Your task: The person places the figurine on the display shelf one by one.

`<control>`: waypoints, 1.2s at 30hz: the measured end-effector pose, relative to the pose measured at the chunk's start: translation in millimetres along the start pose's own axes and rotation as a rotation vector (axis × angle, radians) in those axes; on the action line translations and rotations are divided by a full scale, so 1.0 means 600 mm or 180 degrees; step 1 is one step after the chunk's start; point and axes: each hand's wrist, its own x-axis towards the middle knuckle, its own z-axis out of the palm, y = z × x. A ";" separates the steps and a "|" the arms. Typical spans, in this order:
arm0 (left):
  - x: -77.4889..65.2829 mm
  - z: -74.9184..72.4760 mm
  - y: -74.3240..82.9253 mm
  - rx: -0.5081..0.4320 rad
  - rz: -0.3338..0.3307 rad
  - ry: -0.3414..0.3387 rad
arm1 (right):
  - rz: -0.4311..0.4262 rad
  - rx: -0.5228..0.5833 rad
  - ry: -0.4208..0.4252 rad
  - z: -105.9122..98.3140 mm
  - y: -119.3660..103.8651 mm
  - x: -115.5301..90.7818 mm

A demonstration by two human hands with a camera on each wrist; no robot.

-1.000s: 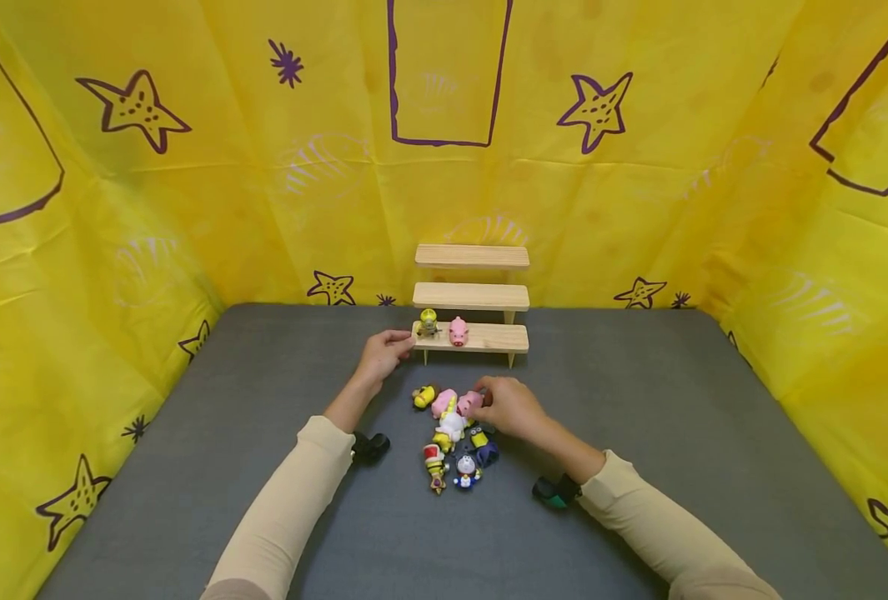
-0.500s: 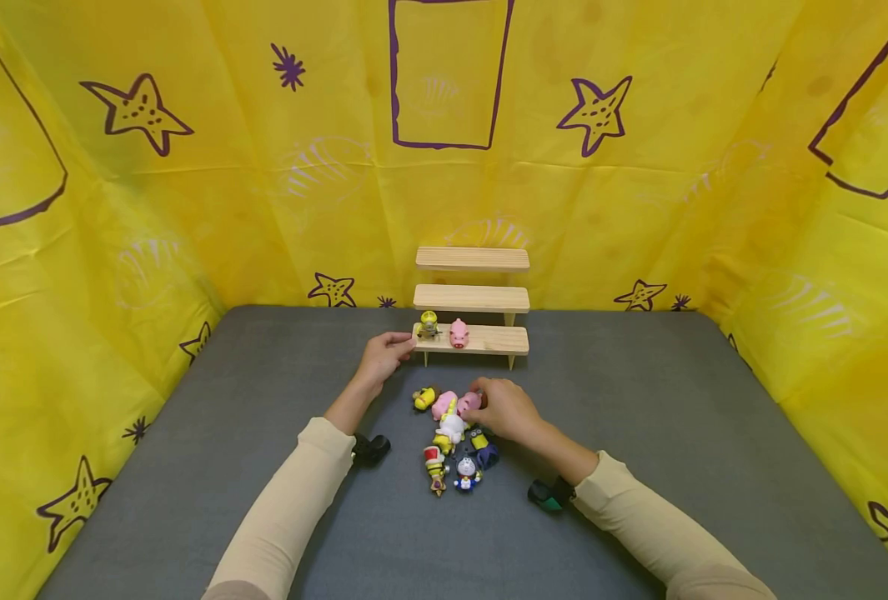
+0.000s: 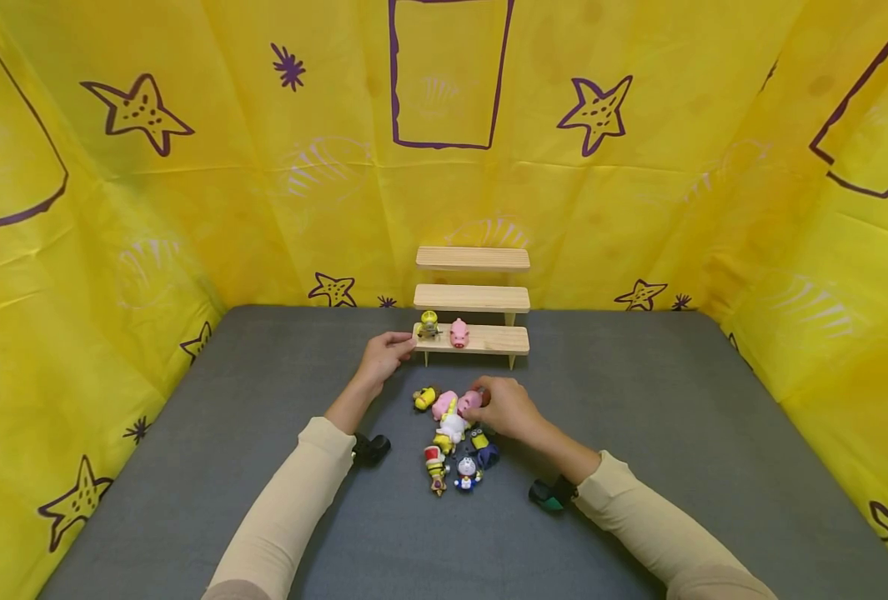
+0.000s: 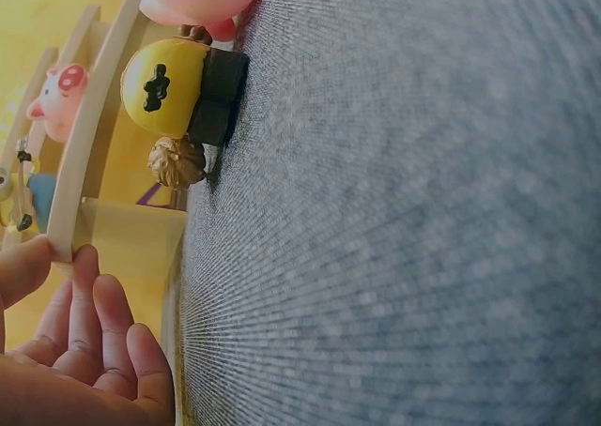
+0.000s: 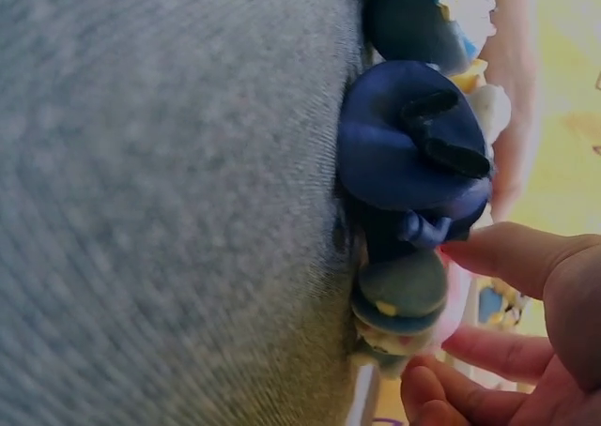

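Observation:
My left hand (image 3: pixel 382 360) pinches the left end of the lowest step of a wooden three-tier display stand (image 3: pixel 492 337), thumb on top and index finger below in the left wrist view. On that step stand a yellow minion figure (image 3: pixel 428 324) and a pink pig figure (image 3: pixel 459 333). My right hand (image 3: pixel 509 408) holds another pink pig (image 3: pixel 469 403) between thumb and fingers within a cluster of toys. Around it lie a further pink pig (image 3: pixel 444 406), a white unicorn-horned figure (image 3: pixel 453 428) and a minion in dark blue (image 5: pixel 413 154). In the right wrist view the gripped pig is mostly hidden.
Other toys lie on the grey tabletop (image 3: pixel 624 400): a yellow figure (image 4: pixel 164 88) below the stand, a red-hatted figure (image 3: pixel 435 468) and a blue-and-white cat figure (image 3: pixel 467 472). A yellow patterned cloth (image 3: pixel 323 208) hangs behind and at both sides.
Over the last second my right hand has shifted very slightly left at the pink pig. My left hand stays on the stand, and the figures keep their places.

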 end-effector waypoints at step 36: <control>0.000 -0.001 0.000 0.0004 0.0027 0.0001 | -0.0269 -0.0173 -0.0230 -0.128 0.022 0.053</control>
